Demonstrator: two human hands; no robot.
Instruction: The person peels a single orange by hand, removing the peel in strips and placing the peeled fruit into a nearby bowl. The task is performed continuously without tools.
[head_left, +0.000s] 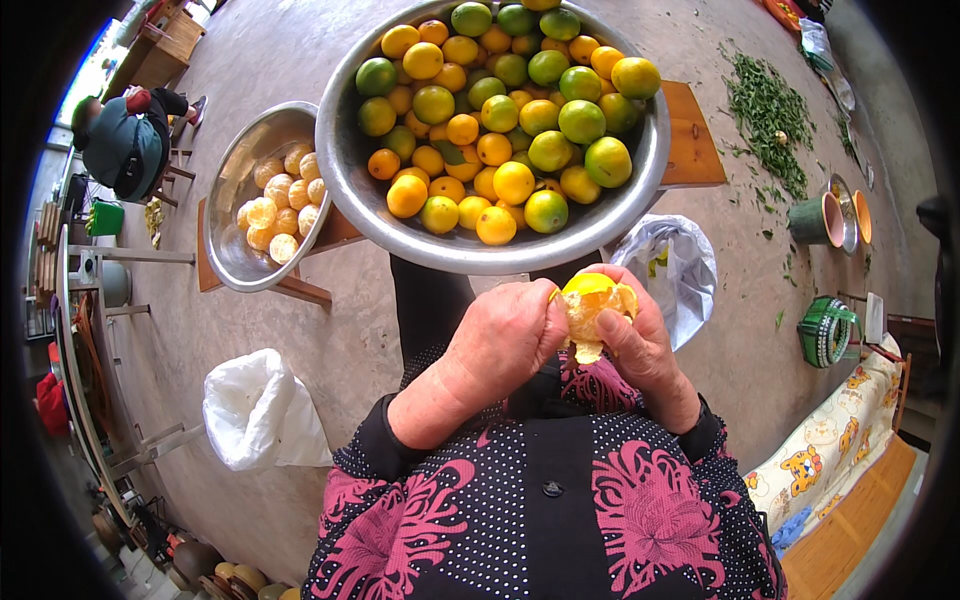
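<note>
A partly peeled yellow-orange citrus fruit (589, 307) is between my two hands, its peel torn open with a flap hanging below. My left hand (499, 330) has its fingers curled and pinches the peel at the fruit's left side. Around the right side of the fruit, my right hand (645, 330) holds it, thumb in front. Just beyond both hands stands a large metal basin (480, 259) heaped with green, yellow and orange citrus fruits (514, 182). A smaller metal bowl (217, 247) to its left holds several peeled citrus fruits (283, 247).
Both vessels rest on a wooden bench (686, 135). A white plastic bag (251, 412) stands on the floor at left, another plastic bag (675, 262) at right beside my right hand. Green leaves (772, 120) lie scattered at upper right. A person (124, 142) sits at upper left.
</note>
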